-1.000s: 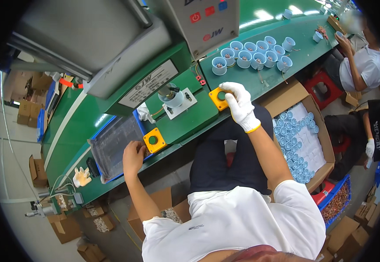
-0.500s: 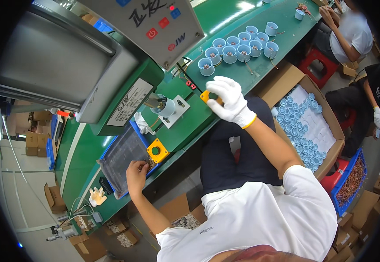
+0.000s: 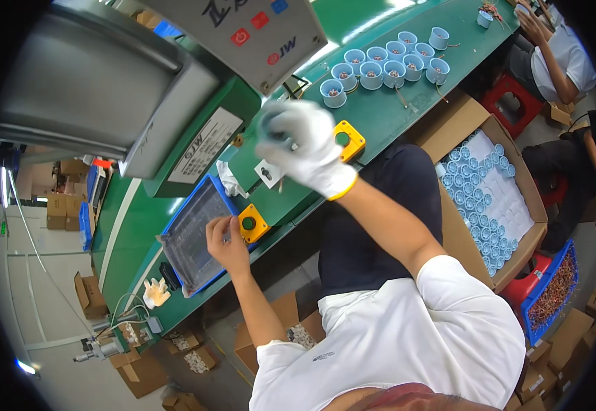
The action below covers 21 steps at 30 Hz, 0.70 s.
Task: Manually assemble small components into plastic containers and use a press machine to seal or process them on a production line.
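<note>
My right hand (image 3: 305, 147), in a white glove, is raised over the bench beside the press and smeared by motion. Its fingers are closed round a blurred light-blue cup (image 3: 275, 122). Just to its right sits a yellow box with a green push button (image 3: 342, 139). Partly behind the glove lies a white fixture plate (image 3: 267, 174) with a dark slot. My bare left hand (image 3: 228, 245) is by a second yellow button box (image 3: 249, 223), above the edge of a blue-rimmed tray (image 3: 199, 236). Its fingertips are pinched together; whatever small thing they hold is too small to name.
The grey and green press (image 3: 202, 144) and its control panel (image 3: 264, 41) overhang the bench's left. Several light-blue cups (image 3: 371, 75) stand at the back. At right are a carton of light-blue parts (image 3: 527, 246) and a blue crate (image 3: 531, 318). Co-workers sit at the far right.
My right hand has left the right button box and moved left to the fixture, where the light-blue cup is off its plate. My left hand has risen slightly from the tray, fingers pinched.
</note>
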### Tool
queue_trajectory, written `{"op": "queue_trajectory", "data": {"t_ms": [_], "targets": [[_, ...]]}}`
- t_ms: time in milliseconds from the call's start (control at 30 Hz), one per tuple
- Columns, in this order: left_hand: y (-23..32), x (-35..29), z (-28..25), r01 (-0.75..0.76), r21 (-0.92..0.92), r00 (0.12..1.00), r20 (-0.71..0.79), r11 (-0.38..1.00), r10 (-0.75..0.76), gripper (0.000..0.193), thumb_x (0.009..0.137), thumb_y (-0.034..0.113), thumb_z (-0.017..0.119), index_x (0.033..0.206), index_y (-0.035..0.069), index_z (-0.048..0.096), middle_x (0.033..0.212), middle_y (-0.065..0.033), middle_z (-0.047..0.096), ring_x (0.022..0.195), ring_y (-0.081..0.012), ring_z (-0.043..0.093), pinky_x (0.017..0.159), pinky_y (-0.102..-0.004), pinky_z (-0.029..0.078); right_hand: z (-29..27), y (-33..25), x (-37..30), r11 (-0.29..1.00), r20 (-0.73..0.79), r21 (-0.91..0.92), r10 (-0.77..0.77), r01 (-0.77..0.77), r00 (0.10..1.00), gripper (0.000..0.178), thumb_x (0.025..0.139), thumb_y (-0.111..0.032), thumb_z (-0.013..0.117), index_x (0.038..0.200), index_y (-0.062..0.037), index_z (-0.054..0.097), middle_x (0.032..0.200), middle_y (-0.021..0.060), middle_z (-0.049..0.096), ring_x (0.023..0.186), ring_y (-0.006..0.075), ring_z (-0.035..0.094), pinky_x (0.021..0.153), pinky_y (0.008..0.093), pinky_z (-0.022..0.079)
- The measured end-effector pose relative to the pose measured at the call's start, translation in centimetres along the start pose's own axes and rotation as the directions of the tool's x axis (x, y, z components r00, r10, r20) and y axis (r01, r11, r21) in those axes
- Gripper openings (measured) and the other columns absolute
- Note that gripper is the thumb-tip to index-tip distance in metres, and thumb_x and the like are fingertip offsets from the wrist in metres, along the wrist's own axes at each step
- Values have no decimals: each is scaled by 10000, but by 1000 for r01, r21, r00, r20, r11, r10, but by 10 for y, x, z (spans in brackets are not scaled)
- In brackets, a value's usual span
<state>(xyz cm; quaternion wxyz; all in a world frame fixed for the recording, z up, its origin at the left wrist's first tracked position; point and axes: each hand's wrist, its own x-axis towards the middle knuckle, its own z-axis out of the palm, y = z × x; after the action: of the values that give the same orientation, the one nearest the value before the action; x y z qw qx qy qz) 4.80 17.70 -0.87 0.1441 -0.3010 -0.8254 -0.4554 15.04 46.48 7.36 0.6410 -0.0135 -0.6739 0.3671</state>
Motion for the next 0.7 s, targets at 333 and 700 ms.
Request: {"op": "queue_trajectory", "data": {"t_ms": [333, 700], "targets": [[52, 32, 60, -199, -61, 968, 143, 978, 206, 130, 901, 89, 879, 981, 22, 800, 1046, -113, 746, 965, -317, 707, 842, -403, 551, -76, 157, 103, 686, 198, -657, 557, -313, 807, 552, 961, -452, 772, 1283, -5, 727, 1259, 232, 764, 1169, 396, 740, 1001, 460, 581], [51, 22, 65, -136, 70, 973, 195, 988, 120, 153, 851, 92, 918, 959, 63, 813, 1025, -87, 760, 968, -311, 678, 837, -421, 540, -31, 305, 131, 643, 677, -727, 615, 240, 404, 304, 906, -352, 705, 1035, -114, 843, 1001, 208, 808, 963, 413, 781, 909, 501, 623]]}}
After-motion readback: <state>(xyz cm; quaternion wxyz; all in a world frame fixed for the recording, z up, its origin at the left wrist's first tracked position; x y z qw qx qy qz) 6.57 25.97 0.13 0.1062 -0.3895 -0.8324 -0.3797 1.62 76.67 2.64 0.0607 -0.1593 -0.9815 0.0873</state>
